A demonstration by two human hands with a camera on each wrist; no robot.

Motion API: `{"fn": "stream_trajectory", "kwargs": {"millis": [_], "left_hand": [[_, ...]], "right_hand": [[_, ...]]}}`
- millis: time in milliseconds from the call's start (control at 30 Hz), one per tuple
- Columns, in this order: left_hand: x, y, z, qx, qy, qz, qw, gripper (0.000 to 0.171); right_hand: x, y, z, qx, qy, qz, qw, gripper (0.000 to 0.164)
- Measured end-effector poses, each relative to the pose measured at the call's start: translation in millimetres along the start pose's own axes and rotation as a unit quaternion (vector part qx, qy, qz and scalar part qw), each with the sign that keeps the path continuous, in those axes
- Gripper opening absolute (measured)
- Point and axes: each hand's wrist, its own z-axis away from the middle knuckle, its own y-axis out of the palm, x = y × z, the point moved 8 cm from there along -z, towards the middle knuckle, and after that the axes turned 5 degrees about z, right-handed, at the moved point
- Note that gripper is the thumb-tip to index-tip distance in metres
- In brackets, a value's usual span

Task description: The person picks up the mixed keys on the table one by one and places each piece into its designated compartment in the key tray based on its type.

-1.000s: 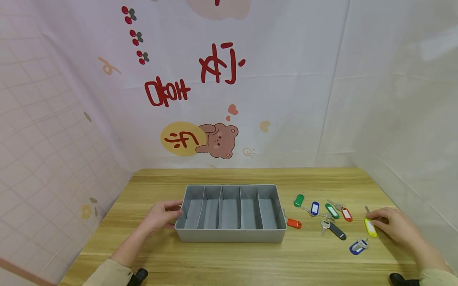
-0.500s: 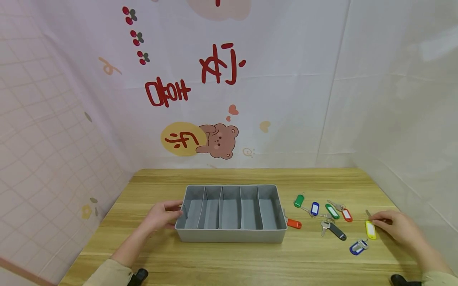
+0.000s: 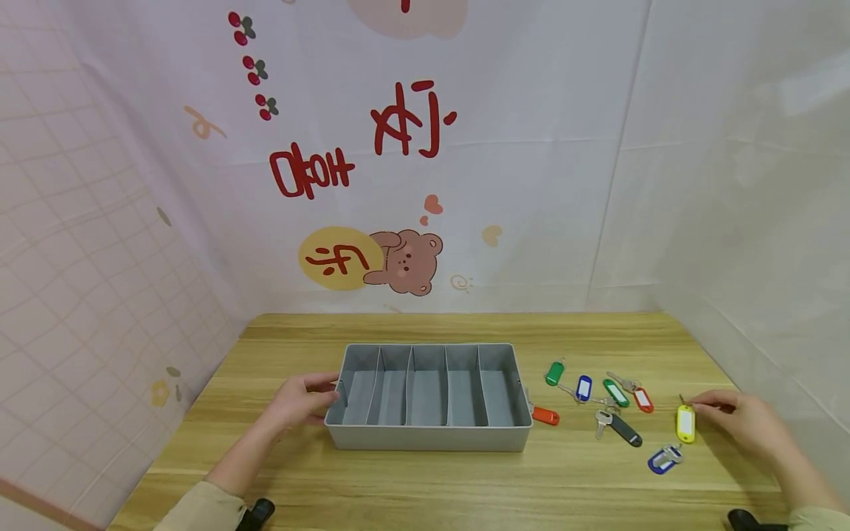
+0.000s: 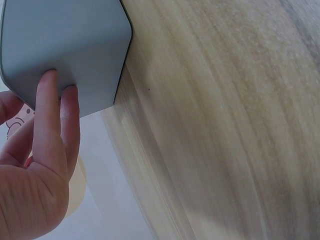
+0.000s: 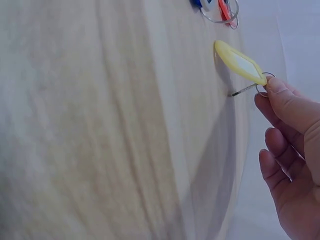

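My left hand (image 3: 302,398) is at the left end of the grey divided box (image 3: 432,436). In the left wrist view, its extended fingers (image 4: 48,115) touch the box's end wall (image 4: 75,40). On the right, my right hand (image 3: 744,420) pinches the metal ring of a key with a yellow key tag (image 3: 686,425) between thumb and forefinger. The right wrist view has the yellow tag (image 5: 242,64) tilted close over the table, the key (image 5: 243,90) pointing down beside it. The other fingers are loosely bent.
Keys with coloured tags lie right of the box: blue (image 3: 665,459), dark grey (image 3: 626,429), red (image 3: 643,399), green (image 3: 616,392), another blue (image 3: 584,388), another green (image 3: 555,373). An orange-red tag (image 3: 546,415) lies against the box's right end. A white cloth (image 3: 750,324) borders the table.
The yellow tag has turned more upright and shifted slightly as my right hand draws its fingers back to the ring. My left hand and the box have stayed in place.
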Motion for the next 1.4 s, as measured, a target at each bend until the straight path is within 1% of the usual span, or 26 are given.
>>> {"fn": "stream_trajectory", "kwargs": {"millis": [67, 167, 367, 467, 633, 933, 1133, 1300, 1400], "left_hand": [[0.7, -0.4, -0.5, -0.004, -0.003, -0.001, 1.0000, 0.049], [1.7, -0.8, -0.9, -0.010, -0.010, 0.002, 0.9999, 0.048], [-0.3, 0.5, -0.1, -0.002, -0.004, 0.004, 1.0000, 0.049], [-1.2, 0.4, 0.6, -0.001, -0.001, 0.004, 1.0000, 0.050], [-0.5, -0.3, 0.8, -0.007, -0.005, 0.005, 0.9999, 0.049], [-0.5, -0.9, 0.7, -0.009, -0.007, -0.003, 0.9999, 0.047], [-0.7, -0.8, -1.1, -0.002, 0.000, -0.005, 1.0000, 0.048], [0.0, -1.6, 0.2, -0.014, -0.008, -0.002, 0.9999, 0.047], [0.7, -1.4, 0.5, -0.016, -0.011, -0.002, 0.9998, 0.047]], "right_hand": [[1, 0, 1, 0.001, 0.001, -0.007, 1.000, 0.017], [2, -1, 2, -0.008, 0.001, -0.017, 1.000, 0.016], [8, -2, -1, -0.017, -0.004, -0.024, 1.000, 0.017], [13, -3, -4, -0.021, -0.011, -0.021, 0.999, 0.016], [26, -7, -7, -0.034, -0.023, -0.023, 0.999, 0.012], [44, -6, -15, -0.041, -0.026, -0.025, 0.999, 0.015], [60, -5, -21, -0.040, -0.021, -0.050, 0.998, 0.018], [76, -4, -24, -0.056, -0.030, -0.089, 0.994, 0.016], [85, -1, -25, -0.059, -0.034, -0.106, 0.992, 0.015]]}}
